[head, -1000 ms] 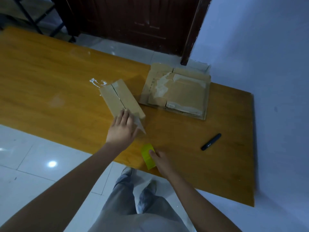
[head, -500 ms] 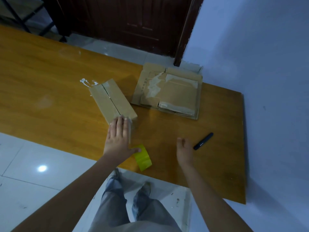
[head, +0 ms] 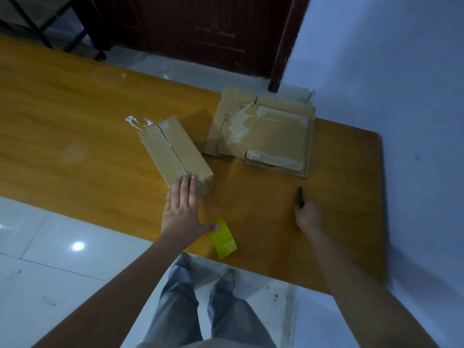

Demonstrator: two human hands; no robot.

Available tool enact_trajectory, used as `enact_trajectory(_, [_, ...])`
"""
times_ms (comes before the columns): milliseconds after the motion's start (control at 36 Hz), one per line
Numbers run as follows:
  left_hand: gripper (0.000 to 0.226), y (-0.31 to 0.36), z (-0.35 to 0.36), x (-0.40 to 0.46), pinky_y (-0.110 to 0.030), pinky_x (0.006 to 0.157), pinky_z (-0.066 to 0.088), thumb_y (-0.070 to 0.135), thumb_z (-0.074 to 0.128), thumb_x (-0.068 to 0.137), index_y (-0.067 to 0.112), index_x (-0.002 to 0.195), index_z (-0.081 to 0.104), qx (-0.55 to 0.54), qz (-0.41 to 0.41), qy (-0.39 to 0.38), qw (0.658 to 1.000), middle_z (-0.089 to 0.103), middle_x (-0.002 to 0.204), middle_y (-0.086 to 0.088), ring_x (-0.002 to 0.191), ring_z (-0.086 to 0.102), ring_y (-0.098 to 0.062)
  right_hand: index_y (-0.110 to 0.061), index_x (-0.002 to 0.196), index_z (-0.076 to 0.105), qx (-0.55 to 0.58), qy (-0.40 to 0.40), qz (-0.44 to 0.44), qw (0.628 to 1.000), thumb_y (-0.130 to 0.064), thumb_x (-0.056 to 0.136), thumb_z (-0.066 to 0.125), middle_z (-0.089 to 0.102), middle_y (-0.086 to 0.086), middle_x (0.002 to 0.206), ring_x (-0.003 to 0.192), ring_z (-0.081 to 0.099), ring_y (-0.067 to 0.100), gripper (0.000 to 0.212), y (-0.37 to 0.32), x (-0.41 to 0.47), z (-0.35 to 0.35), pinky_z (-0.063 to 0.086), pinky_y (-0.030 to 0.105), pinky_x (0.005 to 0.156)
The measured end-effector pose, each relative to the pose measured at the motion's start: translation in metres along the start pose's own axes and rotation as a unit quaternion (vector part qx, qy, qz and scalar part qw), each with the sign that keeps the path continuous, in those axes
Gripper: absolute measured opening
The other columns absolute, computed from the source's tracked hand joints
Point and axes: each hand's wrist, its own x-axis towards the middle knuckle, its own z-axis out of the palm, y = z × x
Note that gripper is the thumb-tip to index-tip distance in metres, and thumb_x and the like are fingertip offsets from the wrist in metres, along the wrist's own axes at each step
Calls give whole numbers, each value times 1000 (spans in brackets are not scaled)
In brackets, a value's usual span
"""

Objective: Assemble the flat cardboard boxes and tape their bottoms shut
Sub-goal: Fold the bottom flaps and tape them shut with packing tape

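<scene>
While you stand at the near edge of the wooden table (head: 75, 136), the head camera shows your left hand (head: 182, 209) lying flat with straight fingers on the near end of the assembled box (head: 174, 154); the thumb spreads out toward the yellow-green card (head: 223, 237), which sits at the table edge just beside this hand. The box lies on its side on the table, with a taped seam running along its upper face. To its right, apart from it, a stack of flat cardboard boxes (head: 263, 136) rests near the far right corner, with torn tape on top. Your right hand (head: 308, 214) is curled around a black marker (head: 300, 197), whose tip points away from you. Some white scraps (head: 135, 121) lie beyond the box.
</scene>
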Motion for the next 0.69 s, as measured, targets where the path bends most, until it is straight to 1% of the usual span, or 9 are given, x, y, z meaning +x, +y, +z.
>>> enact_trajectory(56, [138, -2, 0, 0, -45, 109, 17, 86, 60, 44, 0, 146, 26, 3, 4, 4, 1000, 34, 148, -18, 136, 17, -30, -11, 103, 50, 64, -46, -42, 996, -14, 96, 51, 54, 8, 92, 70, 51, 20, 8, -9, -12, 6, 36, 27, 51])
enact_trajectory(139, [138, 0, -2, 0, -46, 107, 20, 88, 58, 42, 1, 144, 26, 13, -4, -9, 1000, 39, 145, -18, 135, 26, -31, -16, 108, 51, 157, -142, -110, 971, -16, 95, 54, 54, -1, 93, 72, 54, 17, 13, -28, -48, 15, 40, 21, 55])
enact_trajectory(222, [139, -1, -4, -1, -45, 108, 20, 88, 59, 41, 2, 144, 24, 14, -5, -19, 1000, 38, 146, -16, 135, 33, -33, -23, 108, 55, 161, -217, -213, 939, -20, 94, 56, 51, -7, 93, 74, 51, 7, 15, -45, -80, 20, 41, 13, 59])
enact_trajectory(306, [138, -1, -7, -2, -44, 108, 18, 90, 54, 43, 4, 146, 21, 14, -12, -34, 999, 36, 148, -14, 136, 25, -29, -23, 115, 61, 92, -199, -308, 926, -23, 93, 57, 51, -15, 97, 89, 52, 3, 21, -60, -92, 26, 39, 10, 70])
enact_trajectory(389, [137, -2, -5, -1, -44, 108, 17, 92, 49, 45, 3, 146, 21, 21, -9, -35, 999, 35, 148, -13, 137, 20, -27, -21, 122, 62, 22, -159, -361, 919, -26, 94, 56, 55, -11, 100, 92, 55, 8, 29, -75, -95, 28, 40, 12, 69])
enact_trajectory(444, [138, -2, -3, -1, -44, 107, 19, 91, 52, 44, 2, 145, 23, 21, -3, -32, 999, 36, 147, -13, 136, 21, -28, -21, 122, 62, -5, -144, -373, 917, -25, 94, 55, 58, -4, 104, 92, 57, 13, 29, -82, -92, 29, 48, 24, 73])
enact_trajectory(500, [138, -2, -2, -1, -43, 108, 19, 90, 55, 44, 2, 145, 22, 18, 2, -34, 999, 35, 148, -14, 137, 21, -28, -21, 122, 62, -23, -135, -372, 918, -26, 95, 54, 57, -2, 105, 91, 57, 17, 28, -89, -91, 29, 50, 33, 76])
enact_trajectory(583, [138, -4, 0, -1, -43, 109, 17, 90, 54, 46, 2, 147, 17, 21, 0, -36, 999, 33, 150, -14, 138, 18, -28, -21, 122, 61, -45, -131, -380, 914, -27, 95, 53, 55, -1, 102, 89, 56, 18, 28, -93, -89, 31, 50, 36, 74])
enact_trajectory(694, [137, -5, 3, -1, -43, 111, 14, 90, 51, 49, 5, 148, 9, 24, -2, -36, 999, 29, 152, -13, 140, 13, -27, -22, 121, 61, -78, -117, -388, 911, -28, 96, 52, 53, 0, 100, 88, 56, 19, 27, -95, -89, 31, 49, 33, 69])
